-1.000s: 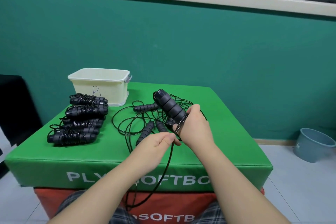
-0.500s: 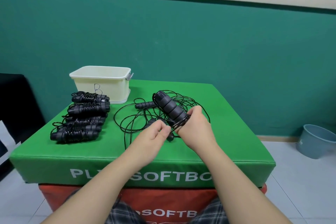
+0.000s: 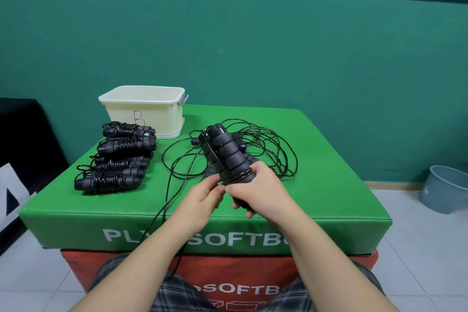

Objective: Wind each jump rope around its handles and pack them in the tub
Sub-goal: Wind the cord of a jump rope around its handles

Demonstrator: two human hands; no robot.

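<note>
My right hand point(image 3: 260, 190) grips a pair of black foam jump-rope handles point(image 3: 229, 153) held together and tilted up to the left over the green box point(image 3: 316, 185). My left hand point(image 3: 203, 194) pinches the thin black cord point(image 3: 166, 195) right beside them, where a few turns cross the handles' lower end. The rest of that cord trails off the box's front edge. Behind the handles lies a loose tangle of cord point(image 3: 268, 149) with more handles in it. Several wound ropes point(image 3: 116, 159) lie in a row at the left. The cream tub point(image 3: 144, 109) stands at the back left.
The green box sits on a red one point(image 3: 243, 278) above a tiled floor. A blue-grey bucket point(image 3: 443, 189) stands on the floor at the right, a dark object point(image 3: 22, 139) at the left. A green wall runs behind.
My left hand has come up from below the handles to pinch the cord right next to my right hand. The handles have tilted more upright, with another turn of cord on them.
</note>
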